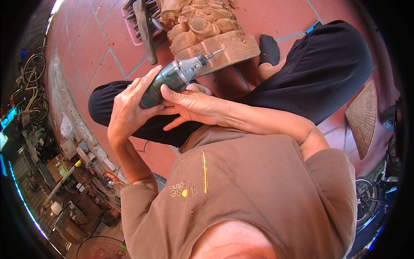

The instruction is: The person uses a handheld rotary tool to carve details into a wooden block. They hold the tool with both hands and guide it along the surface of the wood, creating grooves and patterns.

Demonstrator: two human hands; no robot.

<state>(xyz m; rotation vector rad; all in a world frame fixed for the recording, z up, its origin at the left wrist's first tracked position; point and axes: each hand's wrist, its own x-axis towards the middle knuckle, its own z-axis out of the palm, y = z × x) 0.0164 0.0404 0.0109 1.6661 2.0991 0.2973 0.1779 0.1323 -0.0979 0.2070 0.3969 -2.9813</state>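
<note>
Both of my hands hold a green and grey die grinder (160,87) above my crossed legs. A thin metal bit (215,53) sticks out of its nose, pointing away and to the right. My left hand (131,99) wraps round the rear of the green body. My right hand (189,103) grips it from the right side, thumb along the body; some of its fingers are hidden underneath. Just beyond the grinder lies a brown carved wood block (202,28) with rounded shapes and a flat base (239,47). Whether the bit touches the wood, I cannot tell.
A pink basket (137,42) of hand tools stands at the far left, with a worn wooden mallet (144,30) across it. To the right lies a conical straw hat (363,121) on red floor tiles (82,39). Bicycles (34,69), clutter and a fan (101,248) are along the left.
</note>
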